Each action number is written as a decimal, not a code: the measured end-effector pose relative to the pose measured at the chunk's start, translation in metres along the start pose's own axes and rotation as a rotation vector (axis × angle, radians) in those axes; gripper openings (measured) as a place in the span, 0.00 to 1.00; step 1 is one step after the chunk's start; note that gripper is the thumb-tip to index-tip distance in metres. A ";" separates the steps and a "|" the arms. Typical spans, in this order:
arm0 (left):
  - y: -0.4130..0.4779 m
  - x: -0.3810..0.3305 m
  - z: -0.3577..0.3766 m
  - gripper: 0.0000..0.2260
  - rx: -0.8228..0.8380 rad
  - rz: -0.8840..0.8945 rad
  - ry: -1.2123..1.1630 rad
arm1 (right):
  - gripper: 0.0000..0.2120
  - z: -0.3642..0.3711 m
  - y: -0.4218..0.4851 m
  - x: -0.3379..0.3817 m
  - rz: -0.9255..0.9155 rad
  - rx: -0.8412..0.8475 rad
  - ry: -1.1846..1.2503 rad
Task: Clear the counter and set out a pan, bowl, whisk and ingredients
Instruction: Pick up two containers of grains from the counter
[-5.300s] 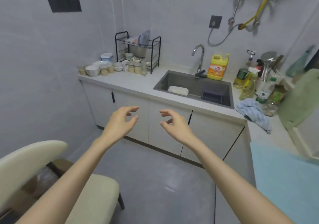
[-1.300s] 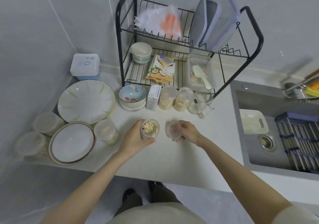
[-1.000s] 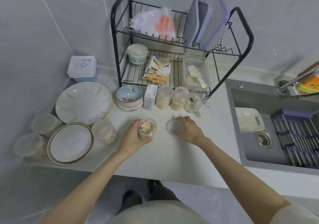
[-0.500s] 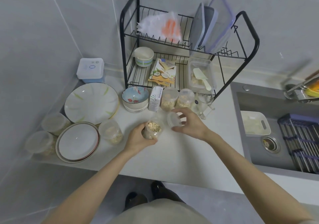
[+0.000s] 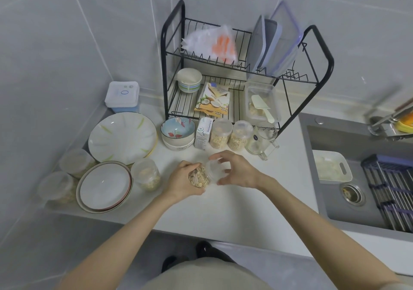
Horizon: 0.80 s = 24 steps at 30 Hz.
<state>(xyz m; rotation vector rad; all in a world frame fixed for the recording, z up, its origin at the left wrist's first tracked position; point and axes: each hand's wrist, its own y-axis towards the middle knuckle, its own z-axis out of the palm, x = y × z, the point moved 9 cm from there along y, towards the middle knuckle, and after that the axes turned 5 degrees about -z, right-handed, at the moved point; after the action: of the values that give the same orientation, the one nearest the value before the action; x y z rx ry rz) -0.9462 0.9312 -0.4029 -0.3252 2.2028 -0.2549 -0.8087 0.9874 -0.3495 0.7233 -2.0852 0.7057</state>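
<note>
Nothing reads clearly: the small carton (image 5: 202, 133) and coconut packet (image 5: 213, 99) carry blurred print (too small), and the white box lid (image 5: 122, 93) shows a blue ring.

Clear plastic jar (image 5: 199, 176); black wire rack (image 5: 243, 70); matt counter (image 5: 245, 200).

The left hand (image 5: 183, 182) wraps the jar (image 5: 199, 178) and hides its base and far wall, so only 1 patch of oats shows. The clear lid (image 5: 212, 169) pinched by the right hand (image 5: 237, 171) is smeared and see-through, and whether it sits on the jar's mouth cannot be told. At 3 o'clock the picture's edge cuts off the faucet (image 5: 388, 124), a yellow bottle (image 5: 405, 123) and the sink (image 5: 335, 202). At 12 o'clock the plastic bag (image 5: 210, 44) is blurred. Print on the carton (image 5: 203, 133) is too small to read. At 9 o'clock 2 lidded tubs (image 5: 76, 162) look hazy, their contents unclear. At 6 o'clock a garment (image 5: 201, 274) hides most of the shoes (image 5: 203, 250).
</note>
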 end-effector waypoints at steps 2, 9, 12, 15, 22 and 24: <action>-0.001 0.001 0.002 0.38 0.006 -0.003 0.008 | 0.31 0.003 -0.002 -0.007 0.030 -0.001 0.089; -0.003 -0.002 0.007 0.38 -0.008 0.025 0.066 | 0.27 -0.002 -0.008 -0.020 0.115 -0.046 -0.014; -0.006 -0.006 0.008 0.37 -0.021 0.046 0.093 | 0.26 -0.001 -0.011 -0.030 0.186 -0.038 -0.052; -0.006 -0.009 0.009 0.37 -0.019 0.054 0.123 | 0.27 0.002 -0.013 -0.037 0.251 -0.039 -0.002; -0.002 -0.009 0.007 0.37 0.016 0.042 0.161 | 0.31 0.011 -0.016 -0.021 0.119 0.077 0.006; -0.002 -0.011 0.006 0.37 0.020 0.051 0.167 | 0.29 0.007 -0.015 -0.019 0.087 0.012 0.009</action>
<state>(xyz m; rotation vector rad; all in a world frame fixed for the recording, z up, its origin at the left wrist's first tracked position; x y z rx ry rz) -0.9350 0.9328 -0.3977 -0.2440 2.3676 -0.2852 -0.7923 0.9767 -0.3653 0.6380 -2.1168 0.7691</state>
